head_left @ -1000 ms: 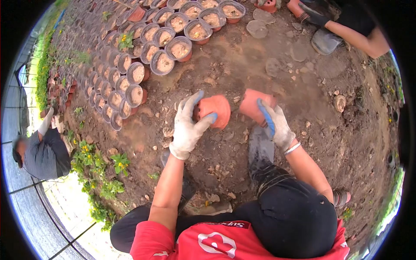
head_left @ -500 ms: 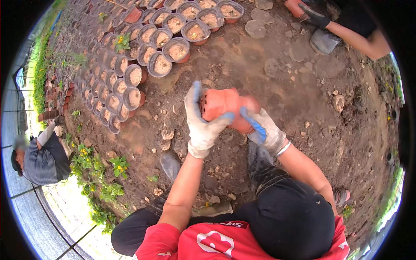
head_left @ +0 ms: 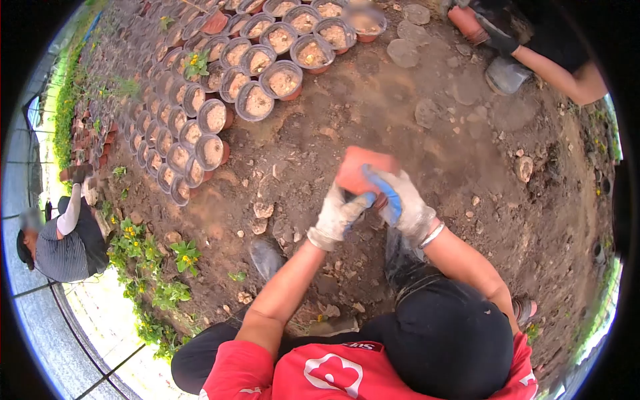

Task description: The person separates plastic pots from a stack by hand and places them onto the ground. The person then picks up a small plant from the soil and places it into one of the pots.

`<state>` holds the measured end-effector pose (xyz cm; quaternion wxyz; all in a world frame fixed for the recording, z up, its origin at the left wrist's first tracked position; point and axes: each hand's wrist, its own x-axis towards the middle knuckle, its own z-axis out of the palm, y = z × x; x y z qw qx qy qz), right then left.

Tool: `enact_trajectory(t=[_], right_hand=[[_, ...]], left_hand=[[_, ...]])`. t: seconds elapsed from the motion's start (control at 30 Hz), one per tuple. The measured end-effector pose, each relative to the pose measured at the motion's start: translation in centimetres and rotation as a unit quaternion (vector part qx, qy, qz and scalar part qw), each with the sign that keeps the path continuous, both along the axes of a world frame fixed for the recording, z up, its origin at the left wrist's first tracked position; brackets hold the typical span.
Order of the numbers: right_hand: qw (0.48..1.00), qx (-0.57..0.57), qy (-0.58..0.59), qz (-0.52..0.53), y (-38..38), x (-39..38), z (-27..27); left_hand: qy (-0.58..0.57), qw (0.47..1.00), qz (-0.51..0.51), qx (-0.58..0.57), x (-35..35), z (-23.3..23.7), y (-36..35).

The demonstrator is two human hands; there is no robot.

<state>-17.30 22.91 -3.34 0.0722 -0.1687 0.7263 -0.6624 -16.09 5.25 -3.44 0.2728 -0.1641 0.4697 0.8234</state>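
Observation:
A reddish-brown plastic pot [head_left: 364, 166], slightly blurred, is held over the bare soil in front of me. My left hand [head_left: 342, 213], in a white glove with blue on the fingers, grips it from the lower left. On its right side my right hand [head_left: 402, 200], gloved the same way, has its fingers wrapped round it. Whether the pot is single or a nested stack I cannot tell. Up and to the left stand rows of filled pots [head_left: 259, 102] with dark rims.
A co-worker's gloved hand [head_left: 497, 35] holds reddish pots [head_left: 468, 25] at the upper right. Another person [head_left: 67, 243] sits at the far left. Yellow-flowered plants [head_left: 143, 260] grow at lower left. Stones [head_left: 263, 210] lie on the soil.
The held pot has turned, and its holed base no longer shows. My left hand has moved right and down, closer to my right hand. The co-worker's hand has shifted slightly.

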Motion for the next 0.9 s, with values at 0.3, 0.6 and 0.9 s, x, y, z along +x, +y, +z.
enact_trajectory(t=[0.3, 0.6, 0.9], right_hand=[[0.933, 0.338, 0.091, -0.083, 4.1, 0.5, 0.9], [0.929, 0.343, 0.093, -0.102, 4.8, 0.0, 0.3], [0.924, -0.077, -0.359, -0.105, 0.0, -0.3, 2.9]], left_hand=[[0.224, 0.763, 0.016, -0.606, -16.4, -6.3, -13.9], [0.351, 0.733, -0.041, -0.582, -9.2, -0.1, -12.5], [0.461, 0.752, -0.294, -0.367, -0.8, 5.6, -6.6]])
